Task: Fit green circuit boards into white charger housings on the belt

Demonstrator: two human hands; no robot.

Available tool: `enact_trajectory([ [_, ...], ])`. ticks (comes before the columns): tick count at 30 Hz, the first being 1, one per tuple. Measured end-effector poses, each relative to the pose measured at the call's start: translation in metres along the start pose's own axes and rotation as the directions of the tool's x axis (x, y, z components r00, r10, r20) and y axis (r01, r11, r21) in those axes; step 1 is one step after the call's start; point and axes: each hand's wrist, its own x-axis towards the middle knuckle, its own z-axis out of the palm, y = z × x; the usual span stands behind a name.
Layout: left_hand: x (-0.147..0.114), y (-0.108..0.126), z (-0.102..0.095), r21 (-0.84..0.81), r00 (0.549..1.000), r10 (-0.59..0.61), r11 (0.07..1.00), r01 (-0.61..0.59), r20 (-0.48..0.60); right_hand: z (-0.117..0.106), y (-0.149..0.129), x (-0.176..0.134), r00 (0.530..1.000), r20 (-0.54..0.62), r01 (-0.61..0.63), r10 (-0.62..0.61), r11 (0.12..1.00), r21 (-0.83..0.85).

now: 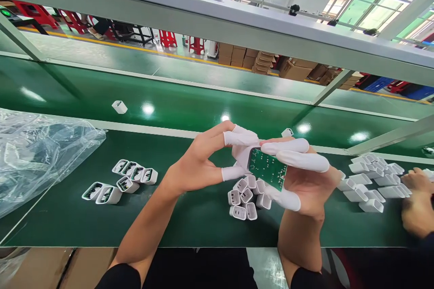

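Left hand [193, 162] gripped a white casing [241, 156], right hand [307, 178] a green board [267, 168], mostly outside it.
Both grips were closed, above the surface [196, 230]; filled casings [111, 195] stood toward its left edge, seemingly unfilled ones [251, 212] nearer its front edge.

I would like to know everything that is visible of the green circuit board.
The board looks thin, flat and roughly rectangular, its green face dotted with small pale spots, perhaps solder. It is held tilted above the bench, in the right hand. Its left end is at a white case held by the left hand; whether any part is inside, I cannot tell. Its other face is hidden.
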Motion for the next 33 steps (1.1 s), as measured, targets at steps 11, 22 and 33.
enact_trajectory([
  [11,0.0012,0.0005,-0.0009,0.003,1.0,0.01,1.0,-0.01,-0.01,0.0032,-0.0004,0.0017,1.0,-0.024,0.003,-0.004,0.999,-0.051],
  [22,-0.0001,-0.0003,-0.0009,0.039,0.999,-0.028,0.999,0.028,-0.021,0.0011,-0.0002,-0.0003,0.999,0.036,-0.008,0.006,0.999,0.039],
  [33,-0.0001,-0.0003,0.0009,0.053,0.999,-0.018,0.998,0.019,-0.035,0.0006,-0.0011,-0.0014,0.999,-0.025,-0.023,0.023,0.999,-0.037],
])
